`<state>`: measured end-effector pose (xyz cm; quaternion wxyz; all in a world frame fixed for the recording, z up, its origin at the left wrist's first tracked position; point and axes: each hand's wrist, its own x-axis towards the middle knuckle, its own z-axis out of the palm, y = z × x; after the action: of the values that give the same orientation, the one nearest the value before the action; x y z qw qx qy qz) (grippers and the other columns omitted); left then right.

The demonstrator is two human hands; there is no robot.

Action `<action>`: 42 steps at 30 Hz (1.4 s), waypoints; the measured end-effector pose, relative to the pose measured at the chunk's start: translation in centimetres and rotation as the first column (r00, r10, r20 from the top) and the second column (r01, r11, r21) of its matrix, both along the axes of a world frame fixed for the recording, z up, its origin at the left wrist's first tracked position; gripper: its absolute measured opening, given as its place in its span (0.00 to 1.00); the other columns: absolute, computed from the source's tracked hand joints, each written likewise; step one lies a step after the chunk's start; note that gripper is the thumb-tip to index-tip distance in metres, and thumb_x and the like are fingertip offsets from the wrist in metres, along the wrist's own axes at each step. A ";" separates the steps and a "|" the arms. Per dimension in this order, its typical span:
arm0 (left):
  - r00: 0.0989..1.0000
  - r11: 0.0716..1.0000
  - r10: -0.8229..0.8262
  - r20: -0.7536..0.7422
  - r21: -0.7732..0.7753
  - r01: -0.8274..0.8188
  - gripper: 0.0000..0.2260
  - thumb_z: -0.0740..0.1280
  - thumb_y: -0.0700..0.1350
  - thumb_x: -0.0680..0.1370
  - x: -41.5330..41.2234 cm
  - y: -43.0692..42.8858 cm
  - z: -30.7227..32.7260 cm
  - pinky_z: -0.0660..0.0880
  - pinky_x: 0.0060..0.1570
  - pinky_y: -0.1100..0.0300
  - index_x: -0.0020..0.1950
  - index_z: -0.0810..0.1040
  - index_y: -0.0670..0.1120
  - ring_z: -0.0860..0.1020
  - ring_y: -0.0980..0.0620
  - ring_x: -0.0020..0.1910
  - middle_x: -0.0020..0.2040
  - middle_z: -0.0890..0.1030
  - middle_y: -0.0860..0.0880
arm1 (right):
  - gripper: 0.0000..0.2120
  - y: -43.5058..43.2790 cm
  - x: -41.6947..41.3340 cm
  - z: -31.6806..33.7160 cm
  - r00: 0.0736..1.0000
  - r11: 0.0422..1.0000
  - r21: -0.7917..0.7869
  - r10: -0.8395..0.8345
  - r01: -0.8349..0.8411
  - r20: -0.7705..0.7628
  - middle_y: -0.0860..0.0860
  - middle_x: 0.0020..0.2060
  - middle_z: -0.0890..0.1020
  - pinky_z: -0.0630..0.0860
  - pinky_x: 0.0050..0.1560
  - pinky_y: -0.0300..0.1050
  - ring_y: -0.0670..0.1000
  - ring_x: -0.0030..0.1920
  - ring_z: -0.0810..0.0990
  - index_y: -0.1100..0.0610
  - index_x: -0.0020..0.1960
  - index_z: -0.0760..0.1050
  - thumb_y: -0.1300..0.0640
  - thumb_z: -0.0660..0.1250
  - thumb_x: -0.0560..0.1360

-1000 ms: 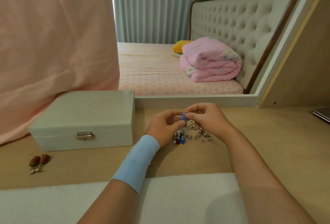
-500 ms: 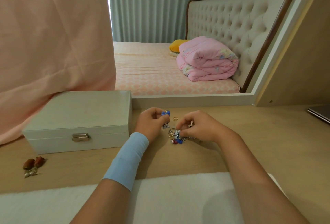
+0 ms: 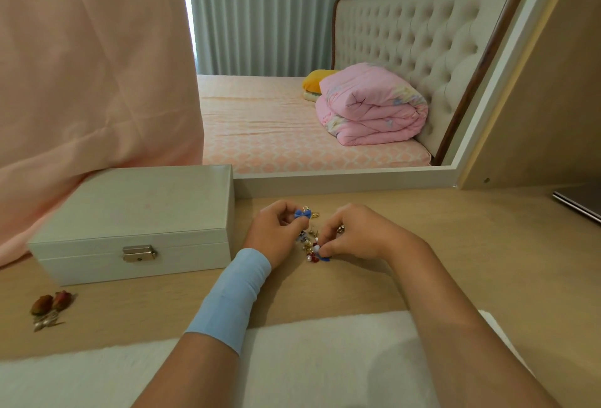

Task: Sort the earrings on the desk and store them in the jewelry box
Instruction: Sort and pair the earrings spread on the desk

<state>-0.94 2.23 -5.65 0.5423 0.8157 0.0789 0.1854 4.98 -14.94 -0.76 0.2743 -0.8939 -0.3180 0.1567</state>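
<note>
A small heap of mixed earrings (image 3: 311, 246) lies on the wooden desk (image 3: 455, 245) between my hands. My left hand (image 3: 276, 232), with a blue band on the wrist, pinches a blue bow earring (image 3: 302, 213) and holds it just above the heap. My right hand (image 3: 353, 235) reaches down into the heap and pinches a second blue bow earring (image 3: 322, 254) at its near edge. The white jewelry box (image 3: 136, 215) stands shut to the left, its metal clasp (image 3: 139, 253) facing me. A pair of red-brown earrings (image 3: 50, 305) lies apart at the desk's left.
A mirror (image 3: 325, 82) with a white frame rises behind the desk and reflects a bed. A pink cloth (image 3: 91, 66) hangs at the left behind the box. White fabric (image 3: 292, 359) covers the desk's near edge. A dark flat device (image 3: 577, 204) lies at the far right.
My hands were together lifting the blue bow earring; my left hand has drawn it away to the left and my right hand has dropped to the heap onto another blue one.
</note>
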 end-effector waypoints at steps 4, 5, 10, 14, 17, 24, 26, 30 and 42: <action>1.000 1.000 0.001 0.006 0.008 -0.001 0.02 0.71 0.43 0.76 0.0 0.0 0.0 0.78 0.47 0.56 0.46 0.80 0.49 0.79 0.50 0.39 0.43 0.83 0.43 | 0.04 -0.3 0.2 0.2 1.000 0.994 0.110 -0.016 0.017 -0.015 0.40 0.38 0.84 0.76 0.43 0.41 0.37 0.36 0.80 0.47 0.39 0.85 0.54 0.78 0.71; 1.000 1.000 0.001 0.009 0.004 -0.001 0.02 0.71 0.43 0.76 -0.1 0.0 0.0 0.78 0.47 0.56 0.45 0.80 0.49 0.79 0.50 0.39 0.43 0.83 0.43 | 0.04 -0.4 0.3 0.3 0.999 0.988 0.154 -0.026 0.031 -0.031 0.38 0.36 0.84 0.73 0.40 0.38 0.36 0.32 0.78 0.48 0.40 0.85 0.54 0.77 0.72; 0.999 0.999 0.022 0.040 -0.037 -0.020 0.03 0.71 0.42 0.76 0.0 0.1 0.1 0.80 0.49 0.55 0.45 0.80 0.49 0.81 0.50 0.41 0.40 0.84 0.47 | 0.05 0.2 -0.1 -0.1 1.000 0.995 0.100 -0.002 0.005 -0.026 0.42 0.41 0.84 0.77 0.46 0.40 0.39 0.41 0.81 0.45 0.42 0.86 0.54 0.80 0.69; 0.999 0.999 0.025 0.045 -0.043 -0.024 0.04 0.71 0.41 0.76 -0.1 0.2 0.1 0.80 0.48 0.57 0.44 0.80 0.49 0.82 0.49 0.42 0.39 0.83 0.48 | 0.04 0.2 0.0 -0.4 1.000 0.996 0.082 -0.027 0.027 0.001 0.41 0.40 0.84 0.77 0.48 0.40 0.40 0.44 0.82 0.46 0.40 0.86 0.54 0.78 0.72; 0.999 0.999 0.019 0.044 -0.027 -0.018 0.04 0.70 0.41 0.76 -0.1 0.1 0.0 0.78 0.45 0.62 0.44 0.79 0.50 0.81 0.52 0.40 0.39 0.83 0.48 | 0.03 -0.1 0.1 -0.3 0.999 0.994 0.097 -0.045 0.045 -0.004 0.40 0.42 0.84 0.77 0.48 0.42 0.40 0.44 0.81 0.45 0.39 0.86 0.51 0.78 0.70; 1.000 1.000 0.007 0.024 -0.015 -0.007 0.01 0.71 0.42 0.76 -0.1 0.1 -0.1 0.78 0.45 0.58 0.45 0.80 0.48 0.77 0.54 0.37 0.40 0.82 0.45 | 0.05 0.6 -0.3 -0.4 0.995 0.999 -0.015 -0.029 0.030 0.097 0.40 0.42 0.82 0.81 0.51 0.49 0.42 0.45 0.80 0.43 0.37 0.85 0.51 0.78 0.70; 1.000 1.000 0.003 0.023 -0.014 -0.002 0.01 0.71 0.42 0.76 -0.1 0.1 -0.2 0.78 0.46 0.57 0.46 0.80 0.48 0.77 0.54 0.37 0.40 0.82 0.44 | 0.06 0.3 0.0 -0.5 0.996 0.998 0.045 -0.056 0.053 0.073 0.40 0.40 0.83 0.81 0.50 0.48 0.41 0.43 0.81 0.44 0.36 0.84 0.53 0.76 0.71; 1.000 1.000 0.003 0.029 -0.006 -0.003 0.02 0.71 0.42 0.76 0.0 0.1 -0.2 0.78 0.46 0.56 0.45 0.80 0.48 0.78 0.52 0.37 0.40 0.82 0.45 | 0.08 -0.5 0.0 -0.2 1.000 1.000 0.002 -0.002 0.002 0.002 0.42 0.45 0.82 0.77 0.49 0.43 0.44 0.47 0.80 0.41 0.44 0.85 0.55 0.77 0.71; 1.000 1.000 -0.005 0.014 0.012 0.004 0.03 0.71 0.43 0.76 0.0 -0.1 -0.1 0.80 0.49 0.50 0.46 0.80 0.51 0.79 0.44 0.40 0.42 0.82 0.43 | 0.13 -0.4 0.4 -0.3 1.000 0.999 -0.043 -0.022 0.021 -0.010 0.44 0.35 0.84 0.81 0.46 0.47 0.42 0.34 0.79 0.44 0.47 0.83 0.62 0.72 0.70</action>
<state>-0.99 2.08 -5.78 0.5385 0.8177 0.0723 0.1903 5.34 -15.35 -1.10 0.2585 -0.9021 -0.3037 0.1652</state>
